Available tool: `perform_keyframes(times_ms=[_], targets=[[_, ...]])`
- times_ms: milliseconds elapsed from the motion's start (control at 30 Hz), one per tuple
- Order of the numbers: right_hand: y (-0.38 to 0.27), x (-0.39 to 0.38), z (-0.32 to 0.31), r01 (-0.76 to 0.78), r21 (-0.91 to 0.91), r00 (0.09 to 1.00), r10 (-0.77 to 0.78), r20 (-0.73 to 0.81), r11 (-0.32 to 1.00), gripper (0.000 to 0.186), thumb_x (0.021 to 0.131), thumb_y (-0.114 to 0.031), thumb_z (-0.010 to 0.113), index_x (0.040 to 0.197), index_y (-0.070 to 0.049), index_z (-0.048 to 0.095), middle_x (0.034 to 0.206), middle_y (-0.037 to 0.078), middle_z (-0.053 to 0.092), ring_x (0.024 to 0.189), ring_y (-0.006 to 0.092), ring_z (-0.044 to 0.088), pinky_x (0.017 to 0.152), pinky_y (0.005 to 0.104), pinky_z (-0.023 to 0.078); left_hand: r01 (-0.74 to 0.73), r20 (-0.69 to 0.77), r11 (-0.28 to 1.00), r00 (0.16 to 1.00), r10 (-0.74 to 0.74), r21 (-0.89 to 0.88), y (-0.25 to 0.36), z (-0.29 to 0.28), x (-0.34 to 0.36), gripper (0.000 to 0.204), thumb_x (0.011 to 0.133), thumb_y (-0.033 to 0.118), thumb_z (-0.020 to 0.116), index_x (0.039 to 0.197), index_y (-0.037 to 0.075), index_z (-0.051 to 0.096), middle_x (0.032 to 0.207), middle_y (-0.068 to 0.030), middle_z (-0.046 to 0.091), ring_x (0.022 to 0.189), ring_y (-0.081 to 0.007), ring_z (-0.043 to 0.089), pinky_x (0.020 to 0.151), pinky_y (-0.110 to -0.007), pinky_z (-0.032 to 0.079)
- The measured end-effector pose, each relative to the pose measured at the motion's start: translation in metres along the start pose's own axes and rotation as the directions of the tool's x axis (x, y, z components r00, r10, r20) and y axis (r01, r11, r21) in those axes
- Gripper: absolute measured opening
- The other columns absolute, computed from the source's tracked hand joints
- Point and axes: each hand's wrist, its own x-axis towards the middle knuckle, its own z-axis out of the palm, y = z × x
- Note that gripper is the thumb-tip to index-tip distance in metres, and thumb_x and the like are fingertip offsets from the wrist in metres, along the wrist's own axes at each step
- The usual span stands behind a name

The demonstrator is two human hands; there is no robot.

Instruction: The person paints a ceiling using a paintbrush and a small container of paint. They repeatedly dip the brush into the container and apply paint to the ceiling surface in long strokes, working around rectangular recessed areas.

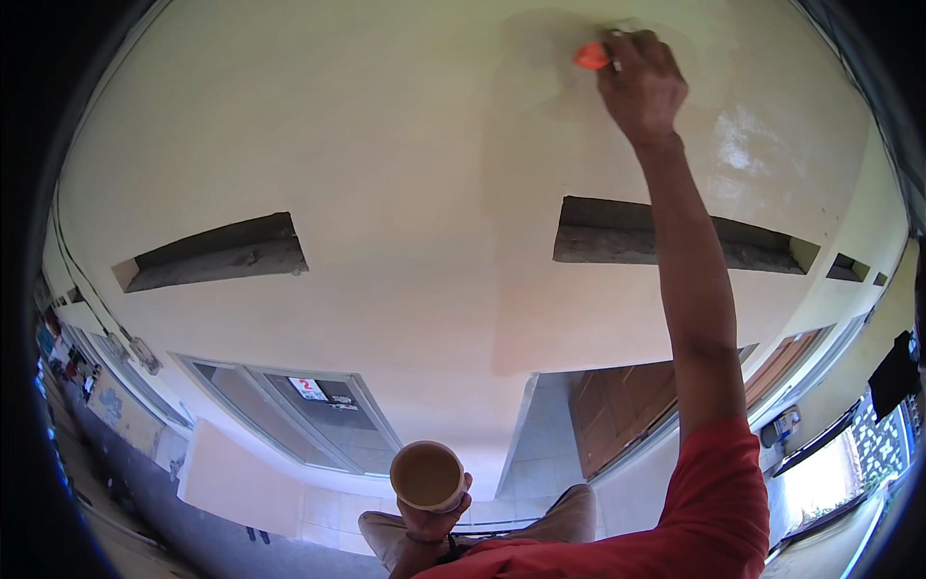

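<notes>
My right hand (644, 92) is raised high against the cream wall (405, 145), its fingers closed round a paintbrush. The brush's orange handle (591, 56) sticks out to the left; its bristles are mostly hidden by the fingers. Around it the wall has a darker, damp-looking patch, and a shiny area shows to the right. Low in front of me, my left hand (434, 521) grips a round cup (427, 476) from below and the right side. Inside the cup is a tan surface that looks like paint.
Two dark recessed slots, a left opening (220, 256) and a right opening (608, 232), cut into the wall. Below are a sliding window (318, 415) and a doorway with a brown wooden door (622, 405). Cables (82, 270) run down at the left. The floor lies far below.
</notes>
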Motion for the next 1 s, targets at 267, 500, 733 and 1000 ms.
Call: perform_keyframes(times_ms=[267, 500, 733, 1000], targets=[[-0.099, -0.001, -0.041, -0.584, 0.781, 0.792, 0.365, 0.488, 0.221, 0.015, 0.093, 0.004, 0.083, 0.103, -0.004, 0.076, 0.102, 0.001, 0.075, 0.088, 0.0093, 0.070, 0.075, 0.0282, 0.058, -0.004, 0.111, 1.000, 0.994, 0.003, 0.009, 0.000, -0.002, -0.003, 0.076, 0.099, 0.068, 0.062, 0.154, 0.015, 0.057, 0.149, -0.0239, 0.057, 0.140, -0.0473, 0.051, 0.101, -0.065, 0.060], [0.010, -0.039, -0.047, -0.577, 0.799, 0.712, 0.583, 0.392, 0.168, 0.019, 0.090, 0.007, 0.081, 0.108, 0.005, 0.076, 0.103, 0.010, 0.077, 0.090, 0.0174, 0.075, 0.081, 0.0352, 0.066, -0.015, 0.110, 1.000, 0.994, 0.017, -0.019, 0.000, -0.008, -0.006, 0.075, 0.100, 0.065, 0.063, 0.154, 0.015, 0.056, 0.149, -0.0245, 0.057, 0.141, -0.0488, 0.051, 0.102, -0.066, 0.060], [0.120, -0.052, -0.089, -0.629, 0.511, 0.709, 0.702, 0.068, 0.586, 0.019, 0.089, -0.007, 0.083, 0.107, 0.000, 0.079, 0.096, 0.006, 0.080, 0.084, 0.0150, 0.074, 0.082, 0.0335, 0.062, -0.010, 0.045, 1.000, 0.999, 0.009, 0.010, -0.002, -0.003, -0.007, 0.074, 0.101, 0.065, 0.060, 0.156, 0.015, 0.055, 0.146, -0.0210, 0.061, 0.137, -0.0479, 0.054, 0.100, -0.063, 0.061], [0.048, -0.051, -0.054, -0.128, -0.008, 0.987, 0.128, 0.093, 0.992, 0.031, 0.080, -0.010, 0.083, 0.109, -0.021, 0.079, 0.098, 0.004, 0.069, 0.090, 0.0293, 0.073, 0.074, 0.0413, 0.062, 0.029, 0.031, 0.999, 0.999, -0.030, 0.030, -0.010, 0.003, 0.004, 0.076, 0.100, 0.067, 0.060, 0.155, 0.014, 0.055, 0.146, -0.0225, 0.058, 0.133, -0.0457, 0.056, 0.099, -0.062, 0.062]])
